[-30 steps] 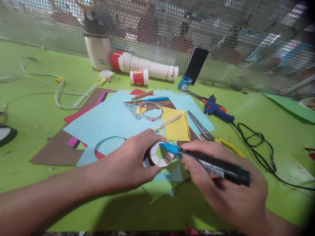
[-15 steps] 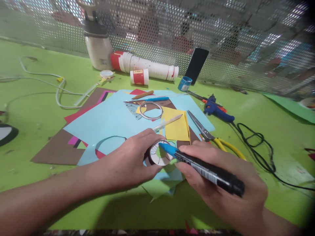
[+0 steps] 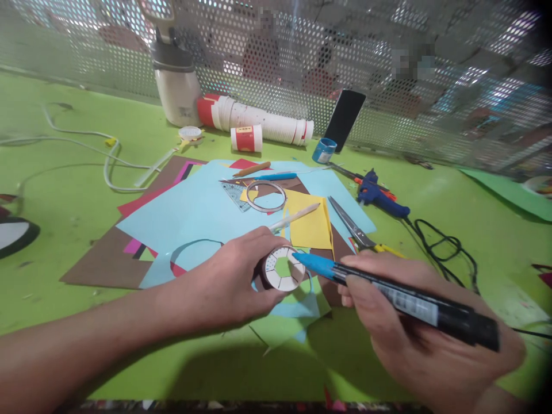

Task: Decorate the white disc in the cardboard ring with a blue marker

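My left hand (image 3: pixel 237 279) is wrapped round a small round piece (image 3: pixel 283 282), whose white top has black dividing lines, blue dots in one section and a green centre. In my right hand (image 3: pixel 414 328) is a black marker (image 3: pixel 414 305) with a blue front end. The marker's tip is at the upper right edge of the white ring. Beneath my hands lie sheets of light blue paper (image 3: pixel 172 210), green and brown paper. A yellow paper (image 3: pixel 308 227) and a pale pencil (image 3: pixel 297 215) lie just beyond.
Scissors (image 3: pixel 351 224) and a blue glue gun (image 3: pixel 382 198) with a coiled cord lie to the right. Farther back are stacked paper cups (image 3: pixel 263 121), a blue jar (image 3: pixel 324 150), a dark phone (image 3: pixel 345 121) and a white bottle (image 3: pixel 176 92). A tape ring (image 3: pixel 266 209) rests mid-table.
My right hand has moved right with the marker, whose tip shifted from the ring's upper middle to its upper right. My left hand keeps its grip on the round piece.
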{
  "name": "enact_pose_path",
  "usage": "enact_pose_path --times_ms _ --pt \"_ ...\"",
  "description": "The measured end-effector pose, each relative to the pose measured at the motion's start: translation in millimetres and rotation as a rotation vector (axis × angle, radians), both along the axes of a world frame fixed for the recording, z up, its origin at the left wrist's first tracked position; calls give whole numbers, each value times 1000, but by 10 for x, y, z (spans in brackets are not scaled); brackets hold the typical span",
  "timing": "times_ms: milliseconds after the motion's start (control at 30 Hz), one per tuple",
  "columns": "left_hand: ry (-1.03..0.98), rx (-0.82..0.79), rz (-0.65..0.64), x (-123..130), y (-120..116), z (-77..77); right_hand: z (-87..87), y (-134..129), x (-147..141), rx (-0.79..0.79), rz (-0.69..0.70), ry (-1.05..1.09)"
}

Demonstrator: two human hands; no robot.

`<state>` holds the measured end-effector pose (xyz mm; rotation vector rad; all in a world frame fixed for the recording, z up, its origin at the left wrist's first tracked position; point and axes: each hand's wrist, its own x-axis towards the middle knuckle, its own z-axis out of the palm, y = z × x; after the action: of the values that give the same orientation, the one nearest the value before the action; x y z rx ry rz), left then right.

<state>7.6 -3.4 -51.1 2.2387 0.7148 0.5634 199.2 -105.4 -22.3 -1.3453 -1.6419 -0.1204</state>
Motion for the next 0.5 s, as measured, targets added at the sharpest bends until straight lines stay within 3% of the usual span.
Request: enact_pose_path --times_ms 500 --pt "6 -7 10 9 -1 18 -51 110 -16 30 135 -39"
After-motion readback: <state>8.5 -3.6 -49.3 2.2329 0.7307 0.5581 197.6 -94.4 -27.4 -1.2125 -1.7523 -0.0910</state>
